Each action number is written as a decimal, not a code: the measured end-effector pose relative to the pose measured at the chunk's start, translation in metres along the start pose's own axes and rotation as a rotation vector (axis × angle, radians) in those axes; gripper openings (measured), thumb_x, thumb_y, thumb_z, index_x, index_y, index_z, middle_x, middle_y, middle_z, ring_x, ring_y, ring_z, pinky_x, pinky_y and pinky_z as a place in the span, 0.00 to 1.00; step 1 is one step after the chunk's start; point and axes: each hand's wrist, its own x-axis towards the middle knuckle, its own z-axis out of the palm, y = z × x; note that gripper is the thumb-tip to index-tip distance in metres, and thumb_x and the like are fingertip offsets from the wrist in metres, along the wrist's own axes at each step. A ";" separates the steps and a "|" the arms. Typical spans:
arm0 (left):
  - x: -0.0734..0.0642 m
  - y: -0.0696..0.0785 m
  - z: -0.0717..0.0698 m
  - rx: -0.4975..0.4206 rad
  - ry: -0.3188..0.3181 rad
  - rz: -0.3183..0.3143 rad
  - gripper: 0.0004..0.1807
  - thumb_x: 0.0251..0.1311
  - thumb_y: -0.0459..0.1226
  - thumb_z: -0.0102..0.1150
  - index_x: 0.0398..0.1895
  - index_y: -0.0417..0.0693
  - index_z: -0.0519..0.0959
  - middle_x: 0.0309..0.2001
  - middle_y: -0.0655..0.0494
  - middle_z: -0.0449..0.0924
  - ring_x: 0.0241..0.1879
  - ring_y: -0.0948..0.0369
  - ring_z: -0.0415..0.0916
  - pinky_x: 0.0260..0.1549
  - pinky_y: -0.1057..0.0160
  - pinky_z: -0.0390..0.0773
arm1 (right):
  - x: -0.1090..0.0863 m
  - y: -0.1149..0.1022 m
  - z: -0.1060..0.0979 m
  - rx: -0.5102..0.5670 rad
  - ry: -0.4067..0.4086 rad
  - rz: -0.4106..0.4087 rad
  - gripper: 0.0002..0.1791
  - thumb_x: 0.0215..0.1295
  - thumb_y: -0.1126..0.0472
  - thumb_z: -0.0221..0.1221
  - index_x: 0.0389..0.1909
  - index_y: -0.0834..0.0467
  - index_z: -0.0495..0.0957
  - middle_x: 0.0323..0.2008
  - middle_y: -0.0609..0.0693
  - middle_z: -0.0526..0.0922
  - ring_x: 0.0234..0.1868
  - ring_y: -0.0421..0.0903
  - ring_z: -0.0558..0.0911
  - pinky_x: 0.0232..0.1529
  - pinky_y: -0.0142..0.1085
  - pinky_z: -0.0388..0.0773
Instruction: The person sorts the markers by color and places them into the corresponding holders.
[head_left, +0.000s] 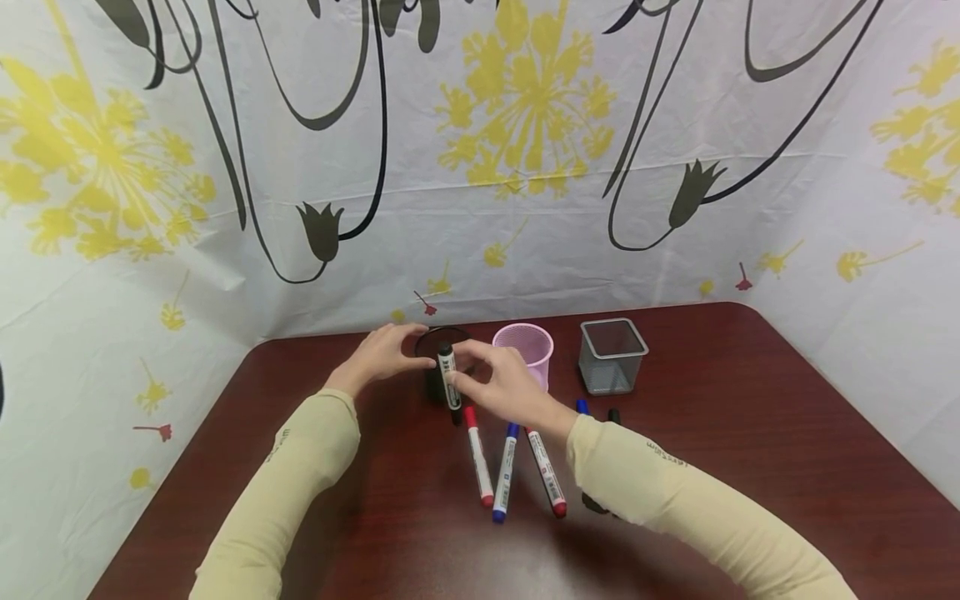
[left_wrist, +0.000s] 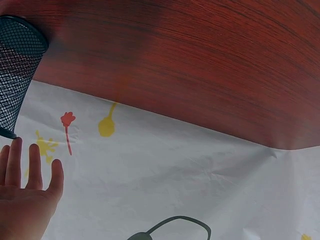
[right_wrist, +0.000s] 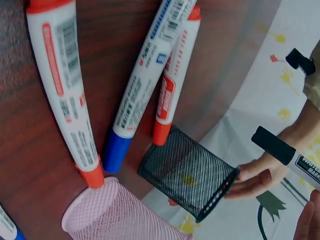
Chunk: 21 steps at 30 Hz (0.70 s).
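My right hand (head_left: 502,379) pinches a black whiteboard marker (head_left: 450,379) between thumb and fingers. The marker stands nearly upright in front of the black mesh pen cup (head_left: 432,388); its black cap (right_wrist: 273,145) shows close up in the right wrist view. At the cup's left side is my left hand (head_left: 386,354), thumb and fingers spread about the rim. The left wrist view has those fingers (left_wrist: 35,167) straight, one fingertip right at the cup's rim. Two red markers (head_left: 478,458) and a blue marker (head_left: 506,471) lie on the table nearer to me.
A pink mesh cup (head_left: 542,367) stands right of the black one, partly behind my right hand. Farther right is a square grey mesh holder (head_left: 609,372). Another blue marker (head_left: 582,407) and a black marker (head_left: 614,415) lie partly under my right forearm. A patterned sheet (head_left: 480,250) hangs behind the table.
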 end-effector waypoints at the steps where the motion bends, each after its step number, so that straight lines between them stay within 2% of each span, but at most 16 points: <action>1: 0.000 0.000 0.000 0.000 0.001 -0.002 0.35 0.45 0.55 0.61 0.56 0.47 0.70 0.49 0.51 0.74 0.47 0.54 0.67 0.46 0.53 0.64 | 0.001 0.000 -0.001 0.000 0.008 0.000 0.13 0.55 0.61 0.60 0.41 0.60 0.76 0.28 0.44 0.80 0.30 0.37 0.77 0.32 0.35 0.73; 11: 0.000 -0.001 0.001 -0.006 -0.001 0.002 0.35 0.45 0.55 0.61 0.56 0.46 0.70 0.49 0.51 0.74 0.45 0.54 0.67 0.45 0.53 0.65 | 0.009 -0.001 -0.010 -0.024 0.060 0.014 0.12 0.55 0.61 0.60 0.41 0.58 0.77 0.29 0.42 0.79 0.32 0.36 0.77 0.35 0.37 0.73; 17: 0.001 -0.001 0.000 -0.013 -0.001 0.008 0.35 0.46 0.55 0.61 0.55 0.45 0.70 0.48 0.51 0.74 0.46 0.52 0.67 0.45 0.53 0.65 | 0.014 -0.003 -0.012 -0.037 0.073 0.038 0.13 0.55 0.60 0.60 0.42 0.58 0.77 0.30 0.43 0.80 0.33 0.36 0.77 0.33 0.33 0.72; 21: 0.002 -0.002 0.000 -0.013 -0.003 0.007 0.35 0.46 0.55 0.61 0.56 0.46 0.70 0.49 0.52 0.74 0.47 0.52 0.67 0.46 0.53 0.65 | 0.017 -0.004 -0.015 -0.042 0.085 0.052 0.13 0.55 0.60 0.59 0.42 0.58 0.77 0.30 0.43 0.80 0.32 0.37 0.76 0.33 0.34 0.72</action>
